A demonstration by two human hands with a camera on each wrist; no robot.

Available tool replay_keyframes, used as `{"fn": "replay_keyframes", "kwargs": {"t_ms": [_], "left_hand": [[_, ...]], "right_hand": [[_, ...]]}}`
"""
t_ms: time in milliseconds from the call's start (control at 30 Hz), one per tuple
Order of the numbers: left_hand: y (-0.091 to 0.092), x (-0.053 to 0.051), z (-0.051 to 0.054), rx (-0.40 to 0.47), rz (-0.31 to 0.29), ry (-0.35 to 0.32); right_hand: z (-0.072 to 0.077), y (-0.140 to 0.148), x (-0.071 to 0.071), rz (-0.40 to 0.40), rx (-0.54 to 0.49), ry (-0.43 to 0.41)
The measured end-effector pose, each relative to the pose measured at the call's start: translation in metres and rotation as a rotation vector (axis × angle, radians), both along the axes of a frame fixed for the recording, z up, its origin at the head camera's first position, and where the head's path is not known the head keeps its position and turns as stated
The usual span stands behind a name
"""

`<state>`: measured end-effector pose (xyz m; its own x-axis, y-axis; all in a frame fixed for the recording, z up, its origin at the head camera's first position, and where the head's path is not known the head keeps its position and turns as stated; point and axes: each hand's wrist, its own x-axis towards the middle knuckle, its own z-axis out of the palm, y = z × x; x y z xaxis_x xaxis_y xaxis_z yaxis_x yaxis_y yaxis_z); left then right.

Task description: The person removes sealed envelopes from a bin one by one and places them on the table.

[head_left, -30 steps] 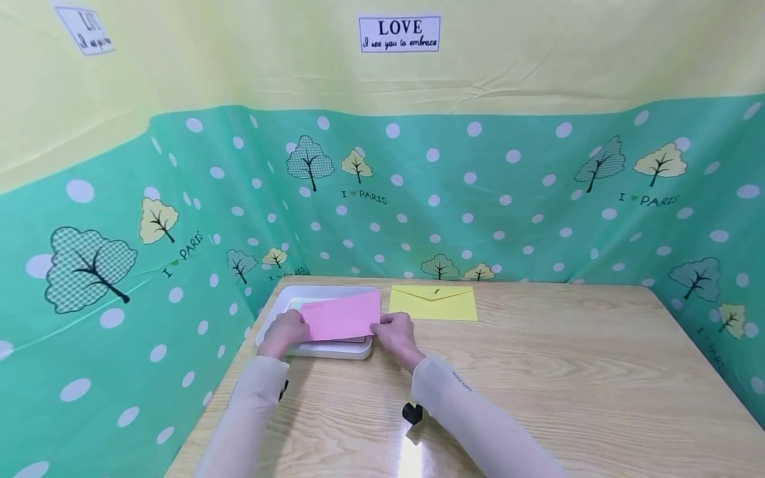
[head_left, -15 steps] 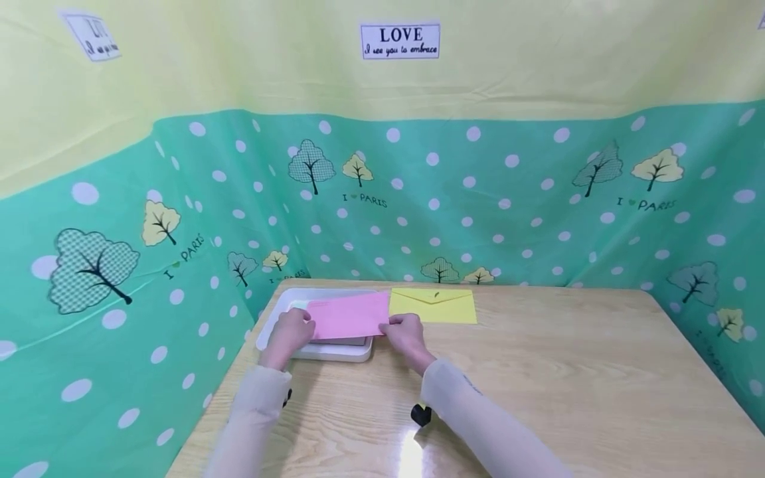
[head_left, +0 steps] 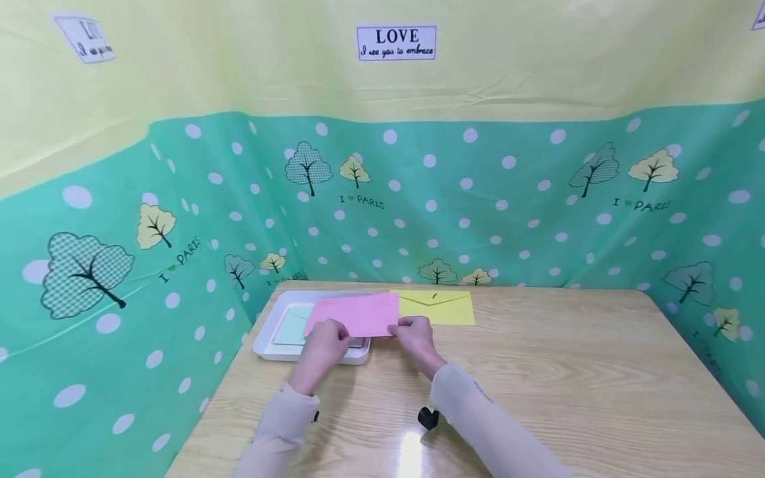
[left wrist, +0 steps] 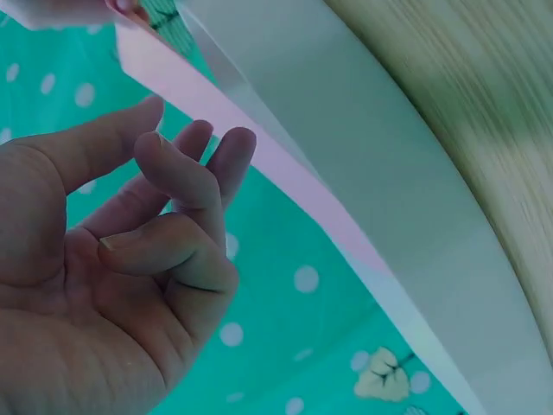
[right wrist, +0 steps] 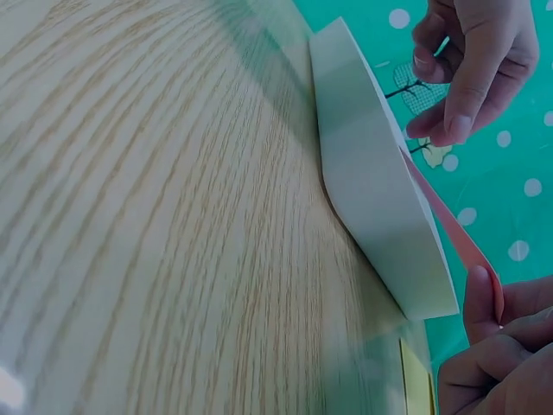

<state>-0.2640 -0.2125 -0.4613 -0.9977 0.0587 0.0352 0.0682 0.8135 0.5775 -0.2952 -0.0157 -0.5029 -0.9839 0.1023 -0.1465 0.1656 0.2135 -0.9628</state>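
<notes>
My right hand pinches the right end of a pink envelope between thumb and fingers. That end is raised over the right rim of a white tray; the right wrist view shows the envelope slanting up from the tray to the hand. Near its lower left edge, my left hand hovers with loosely bent fingers. The left wrist view shows a gap between that hand and the envelope, with nothing held. A pale green envelope lies in the tray, partly covered by the pink one.
A yellow envelope lies on the wooden table just right of the tray, its left end partly covered by the pink one. Patterned green and yellow cloth hangs behind and beside the table.
The pink envelope and right hand have moved slightly right. My left hand has let go of the envelope's left end and shifted right, uncovering more of the pale green envelope.
</notes>
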Motion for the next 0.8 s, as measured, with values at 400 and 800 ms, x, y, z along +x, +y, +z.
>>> {"fn": "replay_keyframes", "kwargs": {"t_ms": [400, 800], "left_hand": [[0.028, 0.013, -0.017, 0.054, -0.041, 0.012], [0.030, 0.022, -0.023, 0.077, -0.001, -0.030]], "right_hand": [[-0.004, 0.018, 0.001, -0.032, -0.013, -0.005], [-0.003, 0.042, 0.009, -0.036, -0.030, -0.032]]}}
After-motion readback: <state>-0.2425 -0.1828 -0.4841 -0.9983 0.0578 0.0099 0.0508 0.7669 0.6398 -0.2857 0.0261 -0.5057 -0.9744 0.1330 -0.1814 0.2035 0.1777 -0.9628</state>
